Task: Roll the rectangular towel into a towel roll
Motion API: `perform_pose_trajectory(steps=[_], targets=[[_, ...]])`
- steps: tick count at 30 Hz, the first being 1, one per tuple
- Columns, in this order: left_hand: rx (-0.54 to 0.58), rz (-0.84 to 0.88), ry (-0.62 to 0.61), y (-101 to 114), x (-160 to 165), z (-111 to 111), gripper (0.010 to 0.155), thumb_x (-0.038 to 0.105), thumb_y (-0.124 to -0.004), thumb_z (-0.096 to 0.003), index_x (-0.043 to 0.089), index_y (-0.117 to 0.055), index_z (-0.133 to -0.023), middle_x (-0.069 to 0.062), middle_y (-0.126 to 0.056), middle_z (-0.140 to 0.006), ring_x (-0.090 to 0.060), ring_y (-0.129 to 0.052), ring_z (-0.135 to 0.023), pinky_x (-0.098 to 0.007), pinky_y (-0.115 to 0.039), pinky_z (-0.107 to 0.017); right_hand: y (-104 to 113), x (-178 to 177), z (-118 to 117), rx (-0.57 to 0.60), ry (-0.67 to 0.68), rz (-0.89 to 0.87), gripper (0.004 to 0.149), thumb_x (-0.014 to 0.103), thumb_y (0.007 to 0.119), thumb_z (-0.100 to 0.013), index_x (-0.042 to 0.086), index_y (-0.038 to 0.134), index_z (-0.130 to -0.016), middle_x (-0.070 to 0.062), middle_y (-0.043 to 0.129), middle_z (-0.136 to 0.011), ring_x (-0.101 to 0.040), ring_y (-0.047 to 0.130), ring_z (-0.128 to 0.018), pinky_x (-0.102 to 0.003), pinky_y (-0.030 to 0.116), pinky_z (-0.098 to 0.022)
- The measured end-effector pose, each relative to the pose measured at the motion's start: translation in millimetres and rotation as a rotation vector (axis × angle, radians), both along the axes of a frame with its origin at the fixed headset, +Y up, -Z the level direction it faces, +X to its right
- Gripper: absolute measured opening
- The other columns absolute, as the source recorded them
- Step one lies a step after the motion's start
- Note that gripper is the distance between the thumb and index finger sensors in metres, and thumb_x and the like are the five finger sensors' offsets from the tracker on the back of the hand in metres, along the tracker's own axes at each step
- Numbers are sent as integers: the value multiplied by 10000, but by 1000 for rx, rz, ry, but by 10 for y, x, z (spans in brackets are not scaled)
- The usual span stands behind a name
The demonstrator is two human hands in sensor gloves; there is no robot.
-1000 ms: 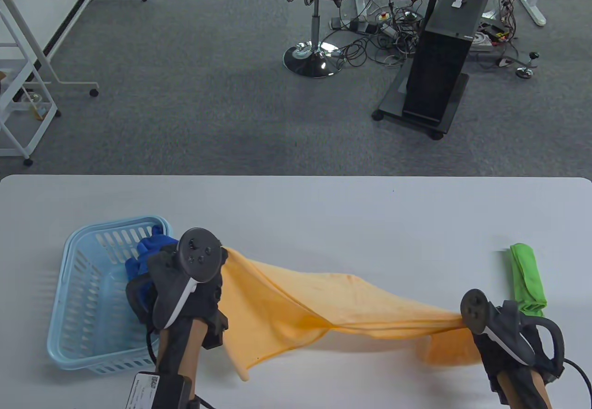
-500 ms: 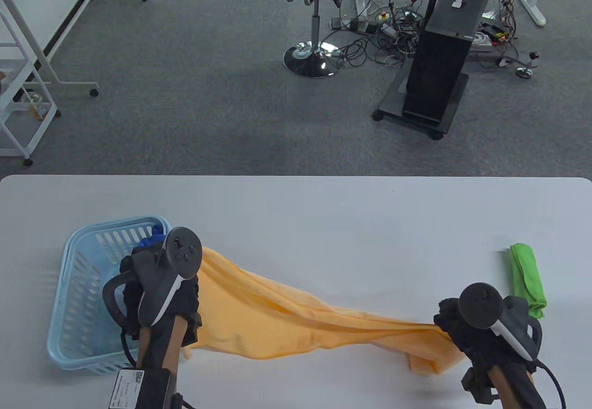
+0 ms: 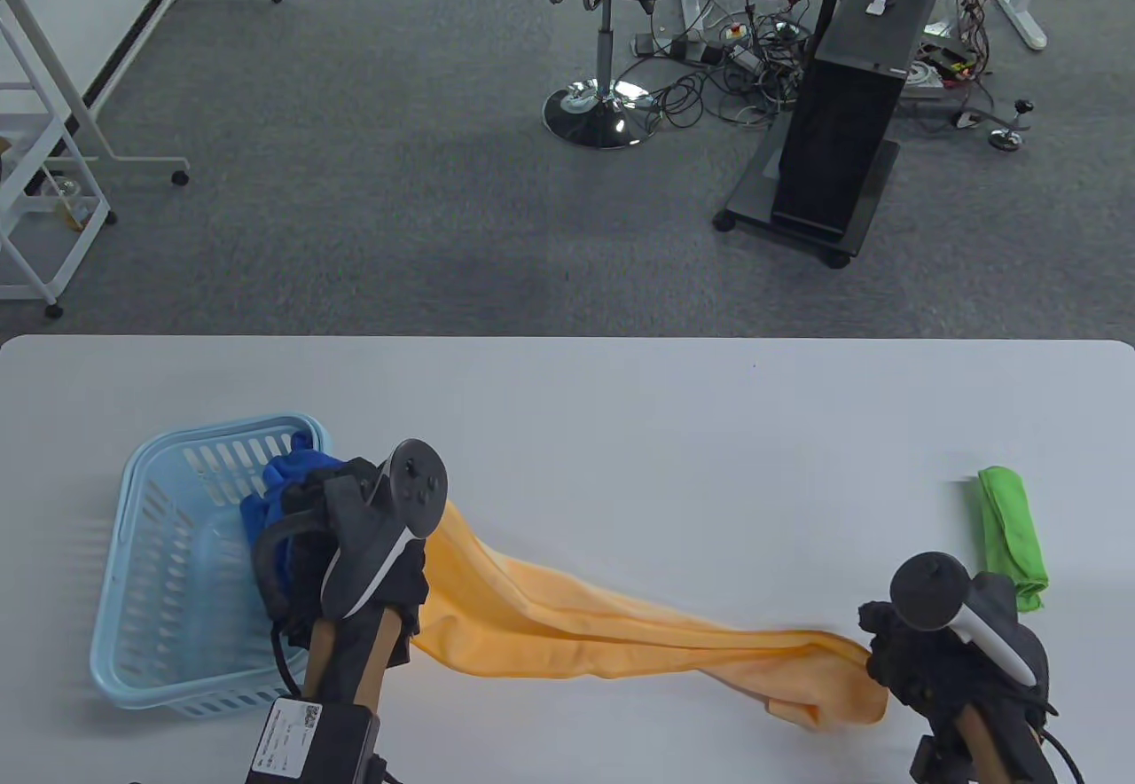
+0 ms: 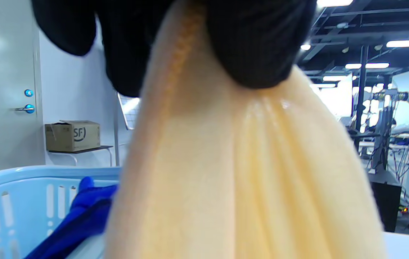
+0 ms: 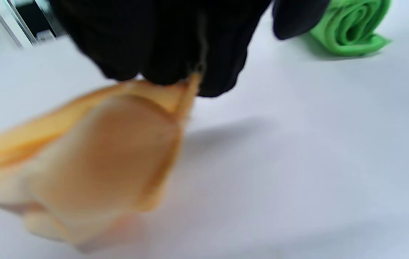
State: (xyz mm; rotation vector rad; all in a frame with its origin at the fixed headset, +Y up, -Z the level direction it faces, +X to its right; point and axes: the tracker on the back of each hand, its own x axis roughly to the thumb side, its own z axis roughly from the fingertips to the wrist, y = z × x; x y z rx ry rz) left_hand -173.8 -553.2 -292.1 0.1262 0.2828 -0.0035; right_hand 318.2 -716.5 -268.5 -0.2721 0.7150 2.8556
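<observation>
The orange towel (image 3: 612,633) is stretched, bunched, across the bench (image 3: 621,429) from 9 to 3 o'clock. One end is gripped by the left hand (image 3: 355,544), the other apparently pinched by the right hand (image 3: 949,651). Corners should be pulled apart and the cloth laid flat before rolling.

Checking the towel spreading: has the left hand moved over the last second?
Yes. The left hand, gripping the orange towel, swung left over the blue basket, then back right.

left hand (image 3: 355,544) + right hand (image 3: 940,651) grip orange towel (image 3: 612,633) | stretched over table (image 3: 621,429)
</observation>
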Motion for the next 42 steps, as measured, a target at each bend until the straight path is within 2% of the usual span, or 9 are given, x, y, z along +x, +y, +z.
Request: perform_pose_trajectory(steps=[6, 11, 15, 18, 21, 26, 31, 36, 42], targets=[[-21, 53, 41, 43, -129, -64, 422, 323, -859, -391, 214, -972, -783, -91, -1024, -654, -348, -946, -775, -602, -694, -609, -38, 10, -20, -48, -4, 44, 693, 217, 764, -351, 90, 559, -1001, -68, 777, -777, -260, 886, -666, -605, 577, -673], [-26, 67, 39, 7, -161, -52, 423, 326, -856, -392, 216, -973, -783, -89, -1025, -653, -350, -947, -774, -604, -694, -607, -205, 49, -13, -122, -39, 14, 704, 305, 797, -345, 163, 595, -1003, -34, 759, -749, -253, 851, -677, -607, 555, -680], [-43, 37, 35, -35, -152, -41, 423, 333, -854, -392, 220, -974, -782, -84, -1027, -652, -346, -950, -774, -602, -697, -606, -339, 28, -27, -72, -50, 113, 461, 319, 829, -311, 272, 841, -770, -1, 766, -679, -252, 837, -658, -601, 553, -675], [-41, 44, 40, -21, -162, -36, 423, 334, -855, -391, 223, -974, -782, -84, -1028, -653, -346, -951, -774, -603, -695, -609, -313, 55, -34, -41, -86, 121, 442, 350, 813, -307, 283, 831, -743, -21, 682, -781, -287, 750, -772, -612, 520, -683], [-32, 85, 46, 25, -188, -54, 415, 352, -850, -383, 277, -968, -774, -59, -1030, -662, -332, -962, -769, -587, -710, -606, -109, 109, -73, 75, -175, 29, 443, 337, 795, -313, 255, 812, -748, -94, 582, -962, -344, 667, -908, -612, 534, -678], [-21, 304, -1, 136, -94, -170, 418, 324, -852, -382, 262, -939, -786, -68, -1092, -626, -327, -1029, -708, -562, -773, -550, 445, -20, -239, 232, -174, 105, 444, 287, 792, -305, 212, 808, -742, -103, 924, -740, -267, 1027, -594, -503, 818, -493], [-13, 237, -24, 266, 100, -303, 434, 313, -785, -414, 213, -868, -829, -62, -1125, -627, -314, -1060, -695, -529, -806, -526, 833, -293, -416, 291, -103, 284, 453, 264, 804, -298, 203, 791, -747, -70, 950, -626, -216, 1023, -468, -473, 823, -447], [2, 247, -54, 294, 140, -468, 429, 339, -795, -411, 257, -867, -826, -56, -1132, -628, -302, -1066, -695, -523, -815, -517, 1012, -480, -635, 312, -71, 449, 602, 207, 806, -320, 181, 680, -909, -33, 849, -726, -235, 939, -600, -498, 748, -547], [-29, 236, -15, 307, 134, -667, 421, 342, -809, -400, 271, -885, -808, -87, -1097, -685, -345, -1019, -743, -574, -757, -563, 1102, -529, -920, 362, -64, 612, 438, 298, 861, -264, 256, 884, -699, -11, 883, -640, -232, 949, -533, -500, 755, -533]])
